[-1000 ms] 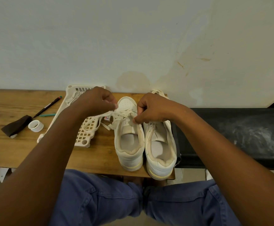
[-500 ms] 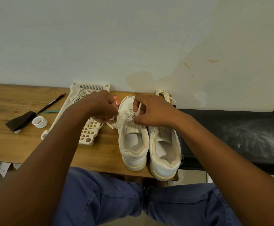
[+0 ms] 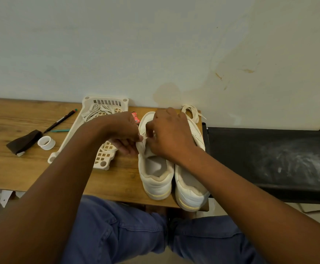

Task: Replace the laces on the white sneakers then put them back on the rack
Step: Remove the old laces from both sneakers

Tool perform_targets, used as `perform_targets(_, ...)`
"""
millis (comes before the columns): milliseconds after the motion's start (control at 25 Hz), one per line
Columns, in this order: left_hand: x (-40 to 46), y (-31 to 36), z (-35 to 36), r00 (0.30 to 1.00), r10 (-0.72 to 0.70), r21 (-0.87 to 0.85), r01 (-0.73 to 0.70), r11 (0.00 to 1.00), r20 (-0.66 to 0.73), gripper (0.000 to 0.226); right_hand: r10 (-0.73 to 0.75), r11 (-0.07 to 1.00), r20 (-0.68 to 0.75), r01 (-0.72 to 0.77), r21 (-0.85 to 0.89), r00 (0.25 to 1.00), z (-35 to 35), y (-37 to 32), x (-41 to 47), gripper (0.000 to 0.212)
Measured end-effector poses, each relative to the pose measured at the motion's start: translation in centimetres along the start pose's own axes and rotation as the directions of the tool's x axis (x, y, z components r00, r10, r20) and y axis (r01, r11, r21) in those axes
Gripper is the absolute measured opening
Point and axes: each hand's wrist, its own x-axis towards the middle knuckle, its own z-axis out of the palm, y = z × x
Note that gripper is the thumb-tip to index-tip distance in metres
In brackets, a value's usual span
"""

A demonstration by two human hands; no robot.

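Note:
Two white sneakers stand side by side, heels toward me, at the right end of the wooden table (image 3: 12, 168). Over the lacing of the left sneaker (image 3: 156, 180), my left hand (image 3: 123, 133) and my right hand (image 3: 171, 136) meet. Both pinch the white lace at the tongue; the lace itself is mostly hidden under my fingers. The right sneaker (image 3: 190, 189) lies partly under my right wrist. A loose white lace (image 3: 192, 111) sits behind the right sneaker's toe.
A cream plastic lattice tray (image 3: 105, 161) holding more white laces (image 3: 95, 111) lies left of the sneakers. Further left are a black pen (image 3: 60, 121), a teal pen, a white ring (image 3: 46, 142) and a dark cloth (image 3: 24, 141). A black surface (image 3: 269, 157) adjoins the table's right end.
Both hands have closed in together over the left sneaker's tongue, and the lace ends earlier stretched out to the left are drawn in under my fingers.

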Motion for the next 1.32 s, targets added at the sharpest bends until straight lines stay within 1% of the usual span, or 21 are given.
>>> perform_targets(80,0.1,-0.1,-0.1,1.0,-0.012,0.009,0.012,1.0,-0.001,0.015,0.212,0.974,-0.067,-0.205,0.097,0.975,-0.8,0.9,0.4,0.014)
perform_targets(160,0.2,0.0,-0.1,1.0,-0.023,0.019,0.023,1.0,0.002,0.016,0.359,0.928,-0.051,-0.351,0.126,0.932,-1.5,2.3,0.9,0.019)
perform_targets(240,0.2,0.1,0.0,1.0,-0.025,0.032,0.025,0.999,0.005,0.016,0.312,0.941,0.025,-0.313,0.126,0.95,-1.6,3.0,1.2,0.028)
perform_targets(360,0.3,0.0,0.0,1.0,0.006,0.06,-0.006,0.998,-0.002,0.019,0.045,0.991,0.12,-0.059,0.119,0.992,-0.9,1.7,0.7,0.038)
perform_targets(440,0.1,0.0,0.0,1.0,0.017,0.063,-0.017,0.998,-0.009,0.02,-0.074,0.997,0.137,0.072,0.015,0.988,0.1,0.8,0.3,0.03)
perform_targets(480,0.0,0.0,0.0,1.0,0.02,0.064,-0.019,0.998,-0.009,0.02,-0.081,0.996,0.103,0.084,-0.022,0.991,0.5,0.7,0.2,0.024)
perform_targets(520,0.0,0.0,0.0,1.0,0.023,0.063,-0.022,0.998,-0.008,0.02,-0.044,0.999,0.038,0.044,-0.019,0.998,0.5,0.9,0.3,0.019)
perform_targets(560,-0.1,0.1,0.0,1.0,0.026,0.061,-0.025,0.998,-0.005,0.02,0.047,0.999,-0.047,-0.046,0.025,0.998,0.2,1.2,0.5,0.015)
perform_targets(640,-0.1,0.1,0.0,1.0,0.031,0.062,-0.031,0.998,-0.004,0.019,0.303,0.948,-0.197,-0.273,0.165,0.933,-0.8,2.2,1.1,0.011)
perform_targets(680,-0.1,0.0,-0.1,0.999,0.034,0.066,-0.034,0.997,-0.003,0.019,0.378,0.92,-0.236,-0.333,0.208,0.895,-1.1,2.7,1.3,0.011)
perform_targets(720,-0.1,0.0,0.0,0.999,0.036,0.069,-0.035,0.997,-0.001,0.02,0.388,0.916,-0.249,-0.34,0.215,0.887,-1.2,3.0,1.4,0.013)
perform_targets(760,-0.1,0.0,-0.1,0.999,0.037,0.069,-0.037,0.997,0.0,0.02,0.335,0.935,-0.226,-0.293,0.199,0.915,-1.2,3.0,1.3,0.017)
perform_targets(840,0.0,0.0,0.0,0.999,0.046,0.073,-0.045,0.996,-0.001,0.021,0.12,0.988,-0.085,-0.111,0.104,0.989,-0.8,2.1,0.9,0.021)
perform_targets(920,0.0,-0.1,-0.1,0.999,0.051,0.08,-0.05,0.996,-0.006,0.022,-0.031,0.999,0.076,0.032,-0.014,0.997,0.3,0.7,0.2,0.023)
perform_targets(960,0.0,-0.1,-0.1,0.999,0.049,0.08,-0.049,0.996,-0.006,0.022,-0.056,0.997,0.101,0.062,-0.055,0.993,0.7,0.4,0.0,0.022)
perform_targets(1000,0.0,-0.1,-0.1,0.999,0.045,0.077,-0.045,0.996,-0.004,0.023,-0.049,0.996,0.068,0.053,-0.065,0.996,0.7,0.5,0.1,0.02)
perform_targets(1080,0.0,0.0,-0.1,0.999,0.033,0.074,-0.033,0.997,-0.002,0.021,0.087,0.996,-0.132,-0.084,0.026,0.987,-0.1,1.1,0.5,0.016)
perform_targets(1160,0.0,0.1,-0.1,1.0,0.029,0.08,-0.028,0.996,-0.002,0.02,0.336,0.939,-0.307,-0.29,0.185,0.891,-1.4,2.4,1.1,0.012)
perform_targets(1200,-0.1,0.1,-0.1,1.0,0.03,0.082,-0.03,0.996,0.0,0.019,0.414,0.907,-0.335,-0.355,0.225,0.846,-1.8,3.0,1.3,0.011)
perform_targets(1240,-0.1,0.1,-0.1,1.0,0.031,0.079,-0.031,0.996,0.003,0.019,0.437,0.897,-0.325,-0.378,0.229,0.839,-2.0,3.4,1.5,0.013)
perform_targets(1320,-0.1,0.1,-0.2,0.999,0.034,0.073,-0.034,0.997,0.006,0.02,0.324,0.939,-0.212,-0.285,0.192,0.922,-1.9,3.4,1.4,0.021)
